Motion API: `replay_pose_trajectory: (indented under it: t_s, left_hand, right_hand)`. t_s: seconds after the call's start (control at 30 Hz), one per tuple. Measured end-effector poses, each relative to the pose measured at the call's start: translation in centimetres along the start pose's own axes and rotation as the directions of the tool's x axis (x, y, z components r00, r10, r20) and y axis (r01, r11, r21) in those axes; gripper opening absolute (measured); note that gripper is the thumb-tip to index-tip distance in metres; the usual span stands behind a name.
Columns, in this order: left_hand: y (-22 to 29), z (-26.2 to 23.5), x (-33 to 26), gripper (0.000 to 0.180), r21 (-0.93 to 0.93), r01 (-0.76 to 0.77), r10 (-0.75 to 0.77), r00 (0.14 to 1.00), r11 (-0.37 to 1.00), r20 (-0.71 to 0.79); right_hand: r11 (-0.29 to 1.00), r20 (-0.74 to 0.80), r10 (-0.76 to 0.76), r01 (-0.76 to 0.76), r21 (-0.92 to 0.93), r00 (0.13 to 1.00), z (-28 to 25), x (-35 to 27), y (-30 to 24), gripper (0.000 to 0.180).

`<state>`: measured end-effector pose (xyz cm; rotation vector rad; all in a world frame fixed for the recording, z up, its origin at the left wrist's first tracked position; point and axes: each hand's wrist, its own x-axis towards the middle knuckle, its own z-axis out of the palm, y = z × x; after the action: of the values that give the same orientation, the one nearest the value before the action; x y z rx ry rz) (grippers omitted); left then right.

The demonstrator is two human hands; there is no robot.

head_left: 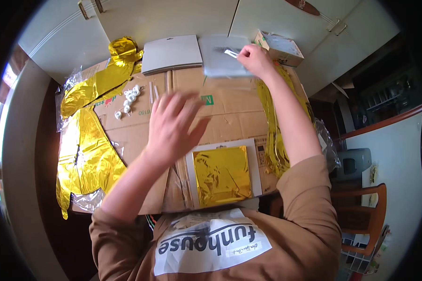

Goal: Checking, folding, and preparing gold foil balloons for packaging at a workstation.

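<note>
Your right hand [257,61] pinches 1 small white strip [230,54], probably end-first to keep the rest free, above clear plastic [220,66]. Your left hand [171,124] hovers open, apparently empty. Gold foil [222,175] on white card [254,168] lies nearer you than both hands, presumably for easy reach.

Right hand [255,61] pinching small white piece [230,54], clear plastic [215,68] beneath fingertips. Left hand [173,124] spread over cardboard [232,124], white rolls [131,97] left of fingers.
</note>
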<state>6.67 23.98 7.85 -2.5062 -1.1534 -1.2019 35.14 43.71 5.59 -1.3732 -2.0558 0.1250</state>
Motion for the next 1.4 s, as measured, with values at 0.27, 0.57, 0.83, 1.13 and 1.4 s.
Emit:
replay_pose_trajectory:
  t_s: [0.27,0.57,0.83,1.13,1.4]
  left_hand:
    - [-2.6,9.7,2.6,0.02,0.246,-0.051,-0.05,0.921,0.968,0.387]
    - [-4.6,10.9,-2.0,0.007,0.221,-0.186,0.073,0.895,0.957,0.439]
    - [-4.4,9.4,-3.1,0.012,0.183,-0.132,0.024,0.867,0.974,0.498]
    - [-3.8,8.1,-3.9,0.013,0.15,-0.125,0.021,0.832,0.981,0.555]
    - [-0.4,5.7,-6.1,0.01,0.136,-0.15,0.043,0.811,0.979,0.584]
  right_hand:
    - [0.959,0.332,0.156,-0.224,0.175,0.93,-2.5,-8.8,-8.0,0.025]
    - [0.988,0.192,0.135,-0.117,-0.103,0.972,-2.5,-27.9,-12.0,0.056]
    - [0.998,-0.012,-0.028,0.027,-0.049,1.0,-2.7,-33.2,-12.1,0.058]
    - [-0.226,0.543,0.667,-0.556,0.8,0.511,-2.0,-47.2,-20.9,0.037]
    - [-0.254,0.459,0.674,-0.402,0.88,0.579,-0.3,-44.3,-22.0,0.029]
